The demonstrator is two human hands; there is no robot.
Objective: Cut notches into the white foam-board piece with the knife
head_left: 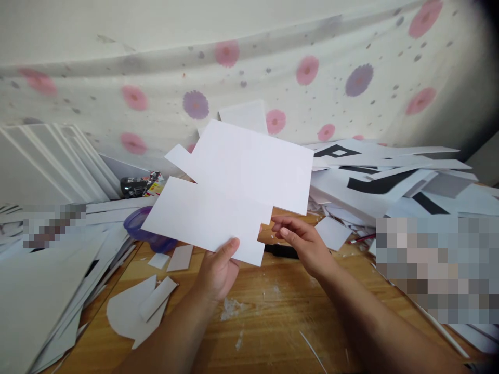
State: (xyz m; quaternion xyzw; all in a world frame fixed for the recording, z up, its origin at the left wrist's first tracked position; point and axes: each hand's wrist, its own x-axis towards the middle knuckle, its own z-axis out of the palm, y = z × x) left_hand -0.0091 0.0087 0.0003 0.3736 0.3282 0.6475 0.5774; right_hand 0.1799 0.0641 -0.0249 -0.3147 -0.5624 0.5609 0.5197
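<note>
A white cut-out card sheet [234, 182] with notched edges and tabs is held up above the wooden table [273, 322]. My left hand [218, 267] grips its lower edge, thumb on the front face. My right hand [302, 241] hovers just right of the sheet's lower right corner, fingers curled and apart, holding nothing; whether a fingertip touches the edge is unclear. Part of the sheet's lower right corner has a stepped cut.
White paper offcuts [136, 309] lie on the table at left. A purple bowl [146, 231] sits behind the sheet. Stacks of white boards [58, 161] lean at left; sheets with black letters [390, 176] pile up at right. A black marker [283, 251] lies under my right hand.
</note>
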